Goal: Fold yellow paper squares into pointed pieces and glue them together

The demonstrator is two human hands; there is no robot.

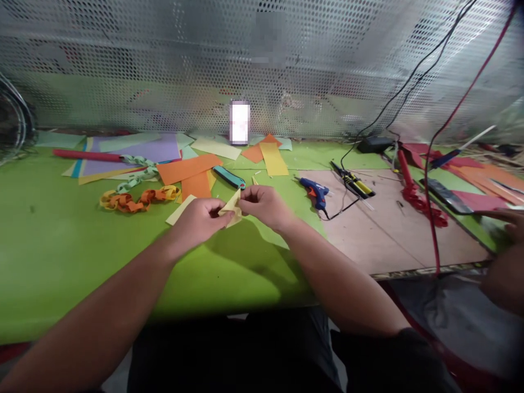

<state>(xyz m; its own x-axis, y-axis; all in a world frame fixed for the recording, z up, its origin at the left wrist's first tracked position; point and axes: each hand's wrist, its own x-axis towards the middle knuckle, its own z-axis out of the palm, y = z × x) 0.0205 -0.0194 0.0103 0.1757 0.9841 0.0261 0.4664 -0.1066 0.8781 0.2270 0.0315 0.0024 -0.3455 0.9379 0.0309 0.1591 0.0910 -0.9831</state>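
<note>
A folded piece of pale yellow paper (231, 209) is pinched between my left hand (196, 222) and my right hand (264, 206), just above the green tabletop (82, 251). Its pointed end sticks up between my fingers. A loose pale yellow strip (179, 210) lies under the outer side of my left hand. Beyond my hands are a looped orange and yellow paper chain (137, 201) and overlapping orange paper sheets (190, 173).
A blue hot glue gun (315, 192) and yellow-handled tools (354, 180) rest on a wooden board (380, 229) to the right. Red cables hang there. A co-worker's hand (507, 222) enters at the right edge. Perforated metal sheeting (164, 65) stands behind the table.
</note>
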